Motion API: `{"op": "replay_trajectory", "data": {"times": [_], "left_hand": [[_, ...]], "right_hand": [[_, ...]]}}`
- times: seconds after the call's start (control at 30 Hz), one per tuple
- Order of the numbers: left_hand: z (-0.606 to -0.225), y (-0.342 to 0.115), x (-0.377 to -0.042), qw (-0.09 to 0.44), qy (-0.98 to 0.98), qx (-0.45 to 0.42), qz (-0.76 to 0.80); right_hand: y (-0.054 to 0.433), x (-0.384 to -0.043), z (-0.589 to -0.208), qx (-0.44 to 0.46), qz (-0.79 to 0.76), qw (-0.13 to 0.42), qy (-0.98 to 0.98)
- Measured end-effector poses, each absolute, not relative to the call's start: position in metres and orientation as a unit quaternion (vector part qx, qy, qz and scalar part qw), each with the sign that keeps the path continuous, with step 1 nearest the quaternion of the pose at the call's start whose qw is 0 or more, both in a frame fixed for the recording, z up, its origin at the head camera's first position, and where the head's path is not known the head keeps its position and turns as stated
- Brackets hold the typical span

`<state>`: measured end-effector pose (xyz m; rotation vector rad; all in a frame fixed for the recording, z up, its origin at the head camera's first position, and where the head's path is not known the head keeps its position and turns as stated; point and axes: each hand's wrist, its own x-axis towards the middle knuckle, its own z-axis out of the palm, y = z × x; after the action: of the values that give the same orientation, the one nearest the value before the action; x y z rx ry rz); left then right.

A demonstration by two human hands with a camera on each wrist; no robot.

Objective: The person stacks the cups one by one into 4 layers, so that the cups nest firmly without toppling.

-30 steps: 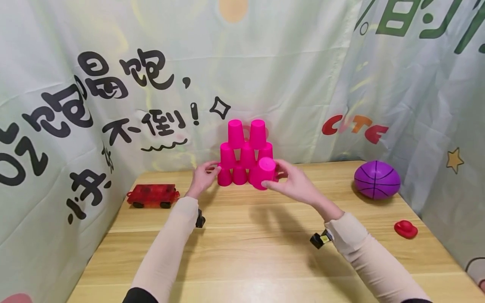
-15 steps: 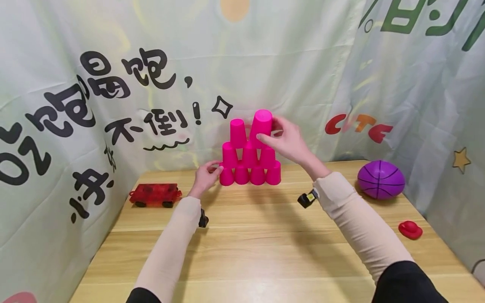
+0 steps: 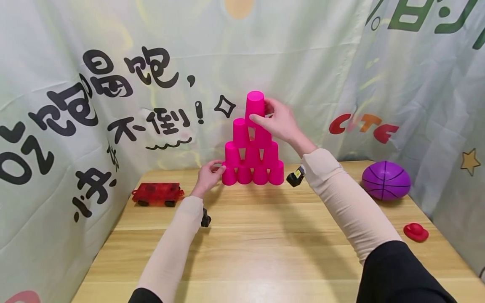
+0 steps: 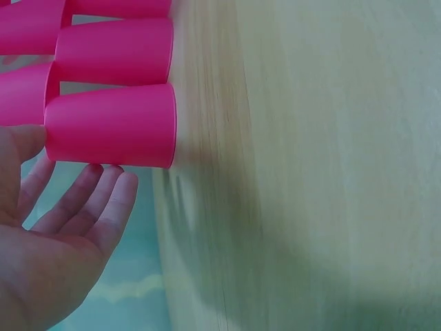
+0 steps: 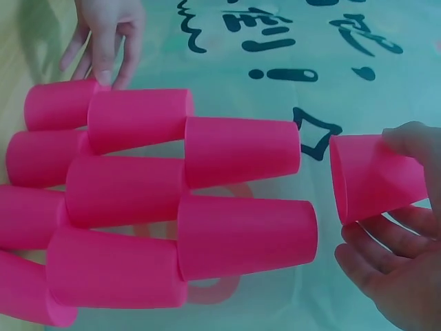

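Note:
Bright pink cups stand upside down in a stepped pyramid, with a row of several (image 3: 260, 176) at the bottom, three (image 3: 252, 155) above and two (image 3: 240, 134) on top. My right hand (image 3: 279, 121) pinches another upside-down pink cup (image 3: 255, 101) between thumb and fingers. In the right wrist view a gap shows between this held cup (image 5: 375, 172) and the upper pair (image 5: 244, 231). Down at the left end, my left hand (image 3: 207, 179) touches the bottom corner cup (image 4: 110, 127), its fingers extended along the side and the thumb near its top.
A red toy car (image 3: 157, 194) is on the wooden table (image 3: 235, 244) at the left. Toward the right lie a purple ball (image 3: 385, 181) and a small red hat (image 3: 415, 232). Printed fabric (image 3: 295, 63) hangs right behind the pyramid.
My right hand has lifted its cup from in front of the lower rows up to above the top pair. The left hand stays at the bottom corner cup.

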<state>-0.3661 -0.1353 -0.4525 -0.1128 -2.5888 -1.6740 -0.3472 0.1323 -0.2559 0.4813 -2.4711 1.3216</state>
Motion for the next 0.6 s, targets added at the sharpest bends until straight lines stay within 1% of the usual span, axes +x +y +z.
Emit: {"op": "replay_trajectory", "data": {"times": [0.23,0.6], "left_hand": [[-0.455,-0.138,-0.368,0.039,-0.843,-0.046,-0.535],[-0.452,-0.137,-0.367,0.035,-0.835,-0.046,-0.547]], "right_hand": [[0.127,-0.362,-0.250,0.136,0.457,0.127,-0.870],[0.122,-0.376,-0.254,0.122,0.438,0.125,-0.882]]}}
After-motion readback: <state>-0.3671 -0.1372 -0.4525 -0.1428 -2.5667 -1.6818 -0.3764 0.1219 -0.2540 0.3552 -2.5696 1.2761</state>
